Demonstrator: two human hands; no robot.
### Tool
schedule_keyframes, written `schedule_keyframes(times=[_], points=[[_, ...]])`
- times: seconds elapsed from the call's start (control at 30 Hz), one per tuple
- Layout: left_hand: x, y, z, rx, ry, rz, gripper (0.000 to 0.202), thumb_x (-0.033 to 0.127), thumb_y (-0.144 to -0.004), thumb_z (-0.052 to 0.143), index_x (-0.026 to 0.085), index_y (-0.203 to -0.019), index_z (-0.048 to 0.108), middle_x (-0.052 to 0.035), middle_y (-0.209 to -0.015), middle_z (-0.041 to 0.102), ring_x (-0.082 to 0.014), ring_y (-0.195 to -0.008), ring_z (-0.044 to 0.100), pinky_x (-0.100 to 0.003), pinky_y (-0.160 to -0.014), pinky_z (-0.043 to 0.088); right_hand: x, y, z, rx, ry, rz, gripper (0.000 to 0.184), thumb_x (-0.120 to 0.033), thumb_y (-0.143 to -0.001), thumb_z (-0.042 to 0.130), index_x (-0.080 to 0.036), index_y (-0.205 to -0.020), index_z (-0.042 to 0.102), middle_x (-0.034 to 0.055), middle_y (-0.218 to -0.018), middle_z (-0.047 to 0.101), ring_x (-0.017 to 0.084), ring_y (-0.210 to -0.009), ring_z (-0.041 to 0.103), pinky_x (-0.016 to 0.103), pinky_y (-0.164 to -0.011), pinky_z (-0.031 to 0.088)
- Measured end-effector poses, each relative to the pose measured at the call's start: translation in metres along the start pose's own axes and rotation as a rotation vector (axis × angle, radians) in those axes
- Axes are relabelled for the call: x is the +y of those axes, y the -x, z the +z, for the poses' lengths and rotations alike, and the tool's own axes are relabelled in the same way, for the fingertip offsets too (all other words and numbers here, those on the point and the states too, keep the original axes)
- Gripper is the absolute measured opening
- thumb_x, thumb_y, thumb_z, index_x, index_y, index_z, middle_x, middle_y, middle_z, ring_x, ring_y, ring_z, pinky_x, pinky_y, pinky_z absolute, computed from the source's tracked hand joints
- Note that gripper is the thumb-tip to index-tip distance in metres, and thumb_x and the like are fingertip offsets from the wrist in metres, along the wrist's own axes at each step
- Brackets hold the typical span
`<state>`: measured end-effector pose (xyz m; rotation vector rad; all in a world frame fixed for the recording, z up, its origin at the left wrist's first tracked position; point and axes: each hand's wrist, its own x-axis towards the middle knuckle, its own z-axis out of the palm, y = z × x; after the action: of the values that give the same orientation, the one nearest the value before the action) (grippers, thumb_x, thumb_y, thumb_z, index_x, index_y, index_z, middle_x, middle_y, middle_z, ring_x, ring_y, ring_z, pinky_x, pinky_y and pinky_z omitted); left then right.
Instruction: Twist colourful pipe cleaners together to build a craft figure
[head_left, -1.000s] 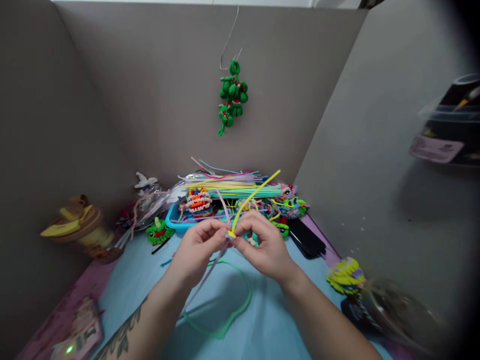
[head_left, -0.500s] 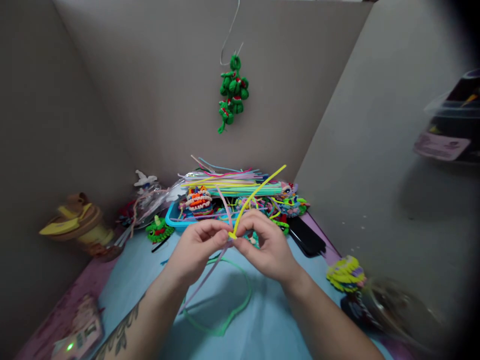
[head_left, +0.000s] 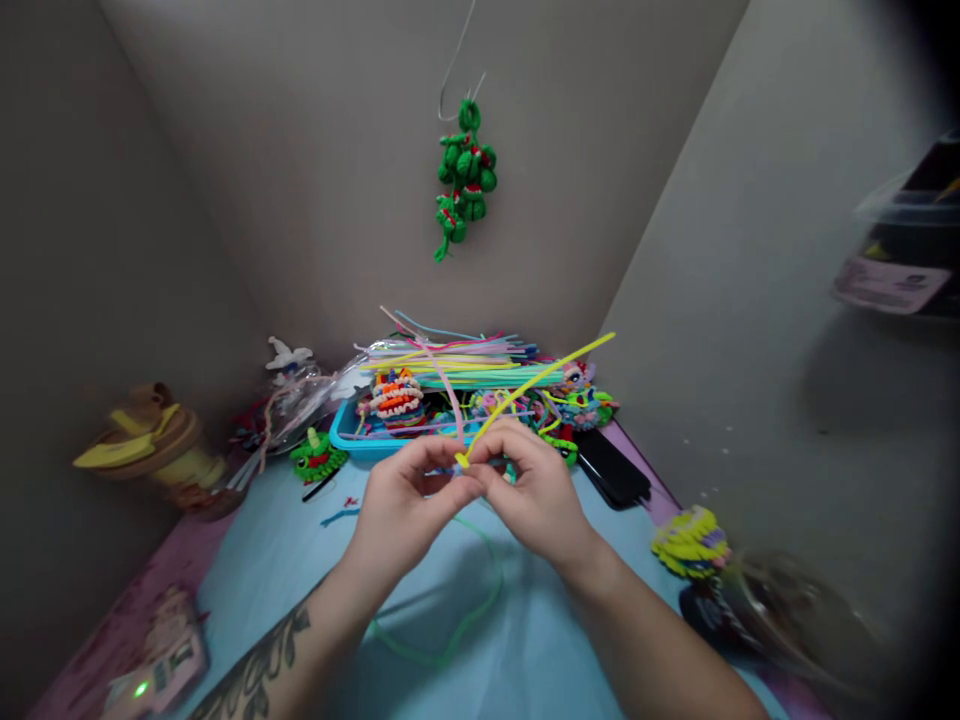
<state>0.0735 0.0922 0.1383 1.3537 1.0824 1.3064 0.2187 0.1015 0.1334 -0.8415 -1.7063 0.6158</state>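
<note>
Between my two hands, over the middle of the table, a yellow pipe cleaner (head_left: 540,377) and a pink pipe cleaner (head_left: 448,385) meet in a small yellow twist. My left hand (head_left: 412,495) pinches this joint from the left, thumb and forefinger pressed together. From the other side my right hand (head_left: 525,480) grips it, fingertips nearly touching those of the left. The yellow end points up to the right, the pink one up to the left. Below the hands a green pipe cleaner (head_left: 480,615) curves in a loop near the blue tabletop. The fingertips partly hide the joint.
Behind the hands, a blue tray (head_left: 367,446) holds colourful fuzzy pieces, with a bundle of pipe cleaners (head_left: 480,372) on top. A black phone (head_left: 611,470) lies right of it. A green fuzzy figure (head_left: 318,457) sits left. Green ornaments (head_left: 466,170) hang on the wall.
The yellow pipe cleaner has tilted further right and the pink one further left. My left hand has turned, its thumb now reaching across to my right fingertips. The purple strand below is out of sight.
</note>
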Motion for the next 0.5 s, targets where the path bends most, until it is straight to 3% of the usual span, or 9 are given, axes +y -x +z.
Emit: schedule_keyframes(times=[0.13, 0.23, 0.33, 0.5], points=[[0.002, -0.001, -0.003, -0.057, 0.041, 0.014, 0.028, 0.022, -0.058, 0.079, 0.016, -0.082, 0.066, -0.0026, -0.078, 0.067, -0.0138, -0.07, 0.061, -0.023, -0.062, 0.049, 0.0, -0.002, -0.003, -0.006, -0.055, 0.05, 0.009, -0.012, -0.077, 0.06, -0.019, -0.072, 0.058, 0.0, -0.075, 0.056, 0.014, -0.073, 0.054, 0.026, -0.066, 0.042], [-0.001, -0.004, -0.009, -0.151, 0.106, -0.004, 0.028, 0.029, -0.065, 0.075, 0.016, -0.088, 0.068, -0.0048, -0.08, 0.068, -0.0151, -0.072, 0.061, -0.024, -0.064, 0.049, 0.001, -0.003, -0.006, -0.028, -0.086, 0.053, 0.007, -0.017, -0.079, 0.061, -0.019, -0.073, 0.057, 0.0003, -0.076, 0.056, 0.014, -0.072, 0.053, 0.026, -0.066, 0.042], [-0.006, -0.006, -0.013, -0.108, 0.101, -0.014, 0.022, 0.035, -0.074, 0.068, 0.015, -0.084, 0.069, -0.0035, -0.071, 0.067, -0.0128, -0.064, 0.06, -0.023, -0.06, 0.047, 0.002, -0.002, -0.006, -0.059, -0.098, 0.019, 0.006, -0.021, -0.079, 0.061, -0.019, -0.075, 0.057, 0.0011, -0.077, 0.055, 0.014, -0.072, 0.052, 0.026, -0.064, 0.042], [-0.005, -0.004, -0.012, -0.046, -0.036, 0.053, 0.015, 0.031, -0.073, 0.069, 0.016, -0.078, 0.069, -0.0018, -0.067, 0.066, -0.0109, -0.058, 0.055, -0.02, -0.053, 0.043, 0.003, 0.0, -0.002, -0.058, -0.087, -0.008, 0.014, -0.029, -0.077, 0.065, -0.02, -0.075, 0.055, 0.0015, -0.077, 0.052, 0.015, -0.071, 0.049, 0.027, -0.061, 0.04]])
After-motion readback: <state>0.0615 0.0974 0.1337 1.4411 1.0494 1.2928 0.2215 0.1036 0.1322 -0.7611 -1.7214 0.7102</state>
